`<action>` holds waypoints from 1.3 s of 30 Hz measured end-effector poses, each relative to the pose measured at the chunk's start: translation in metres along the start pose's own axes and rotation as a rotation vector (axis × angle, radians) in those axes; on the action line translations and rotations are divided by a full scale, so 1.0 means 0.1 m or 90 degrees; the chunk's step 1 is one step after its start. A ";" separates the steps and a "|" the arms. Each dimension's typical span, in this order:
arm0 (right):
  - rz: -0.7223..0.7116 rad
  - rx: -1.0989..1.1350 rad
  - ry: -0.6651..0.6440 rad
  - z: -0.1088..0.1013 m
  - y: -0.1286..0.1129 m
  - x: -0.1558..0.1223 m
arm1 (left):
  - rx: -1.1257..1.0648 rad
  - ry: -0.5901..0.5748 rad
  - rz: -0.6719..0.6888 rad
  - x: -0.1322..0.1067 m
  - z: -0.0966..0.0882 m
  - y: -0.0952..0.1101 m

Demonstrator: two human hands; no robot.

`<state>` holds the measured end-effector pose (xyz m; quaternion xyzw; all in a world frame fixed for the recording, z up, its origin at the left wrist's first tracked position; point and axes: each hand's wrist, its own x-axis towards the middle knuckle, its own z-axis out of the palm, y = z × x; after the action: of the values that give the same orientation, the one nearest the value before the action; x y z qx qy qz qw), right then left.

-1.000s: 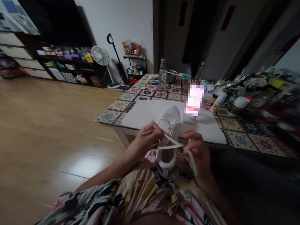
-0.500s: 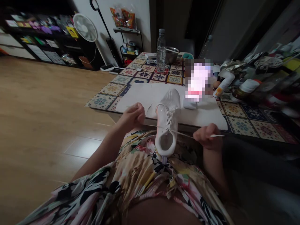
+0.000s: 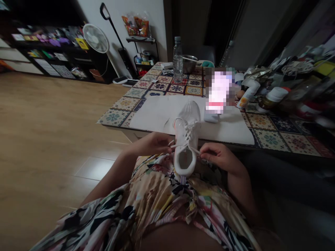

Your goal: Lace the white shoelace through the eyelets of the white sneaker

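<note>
A white sneaker [image 3: 187, 139] rests with its heel on my lap and its toe on the table's front edge, over a white sheet [image 3: 162, 113]. My left hand [image 3: 154, 144] is closed on the left end of the white shoelace [image 3: 186, 129] right beside the shoe's collar. My right hand [image 3: 218, 157] pinches the right end of the lace close against the other side of the shoe. Both hands sit just in front of my flowered dress [image 3: 159, 195].
The low table [image 3: 272, 139] has a patterned tile cover. On it stand a water bottle [image 3: 177, 60], a metal bowl [image 3: 189, 62], a blurred pink object [image 3: 218, 91] and a clutter of bottles and jars at the right. A fan [image 3: 95, 34] and shelves stand across the wooden floor.
Both hands were spread wide half a second ago, pulling the lace ends taut; they have now come back in to the shoe's collar. The camera has tilted slightly.
</note>
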<state>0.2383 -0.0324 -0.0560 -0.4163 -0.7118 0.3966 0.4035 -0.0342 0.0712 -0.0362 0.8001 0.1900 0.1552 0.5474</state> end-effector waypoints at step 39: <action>-0.037 -0.031 0.348 0.51 0.04 0.07 | -0.257 0.265 0.141 0.26 0.60 0.08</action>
<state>0.1914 -0.0359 -0.0762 -0.4968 -0.5973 0.2407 0.5818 0.0167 0.0323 -0.0490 0.6421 0.1751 0.4091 0.6243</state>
